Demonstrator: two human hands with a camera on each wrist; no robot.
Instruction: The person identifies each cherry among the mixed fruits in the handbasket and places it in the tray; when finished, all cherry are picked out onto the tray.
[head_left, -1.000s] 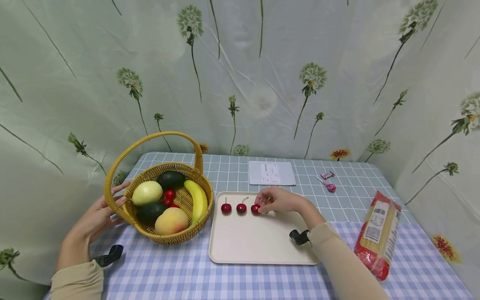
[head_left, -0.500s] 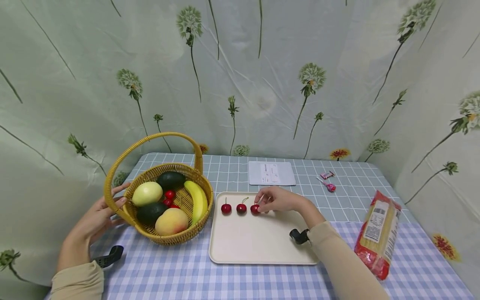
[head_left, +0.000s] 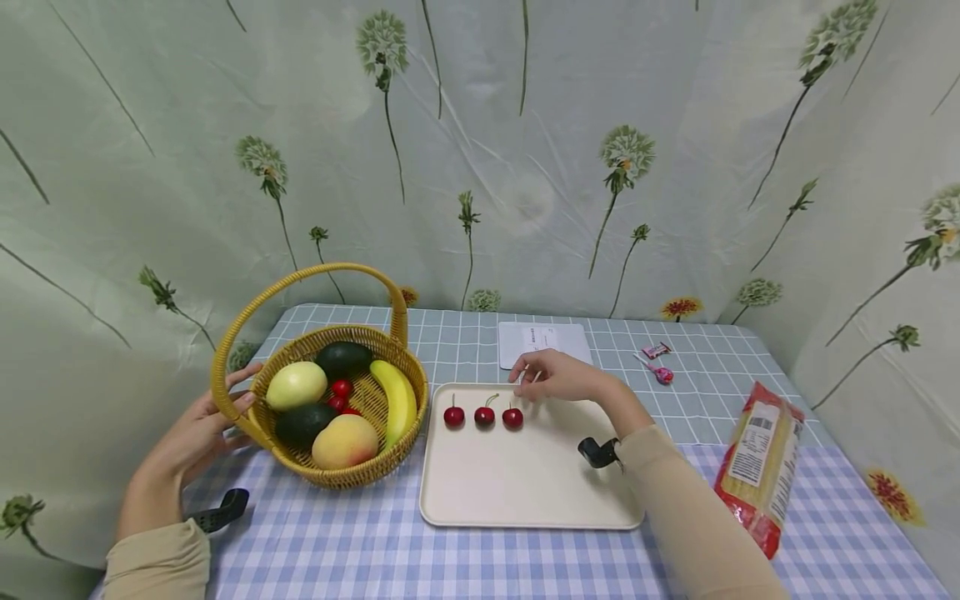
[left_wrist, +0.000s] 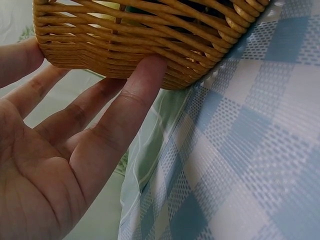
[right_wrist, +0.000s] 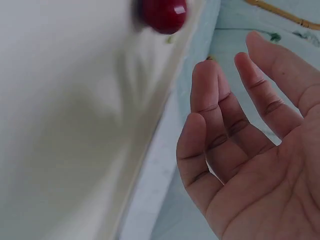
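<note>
Three dark red cherries lie in a row along the far side of a cream tray (head_left: 525, 492): a left cherry (head_left: 453, 417), a middle cherry (head_left: 484, 417) and a right cherry (head_left: 513, 418). My right hand (head_left: 558, 377) hovers above the tray's far edge, fingers loosely bent and holding nothing; in the right wrist view a cherry (right_wrist: 164, 14) sits apart from its fingertips. My left hand (head_left: 198, 429) touches the left side of a yellow wicker basket (head_left: 345, 477), its fingertips resting on the weave with fingers spread in the left wrist view.
Inside the basket are a banana (head_left: 395, 400), a peach (head_left: 345, 442), a pale yellow-green fruit (head_left: 296, 386), dark green fruits (head_left: 343, 361) and small red ones (head_left: 341, 388). A grey packet (head_left: 543, 337), a lollipop (head_left: 663, 375), a wrapped candy (head_left: 656, 351) and a noodle pack (head_left: 759, 467) lie around.
My right hand has let go of the right cherry and lifted away toward the back. That cherry now lies fully visible in the row. The left hand stays at the basket.
</note>
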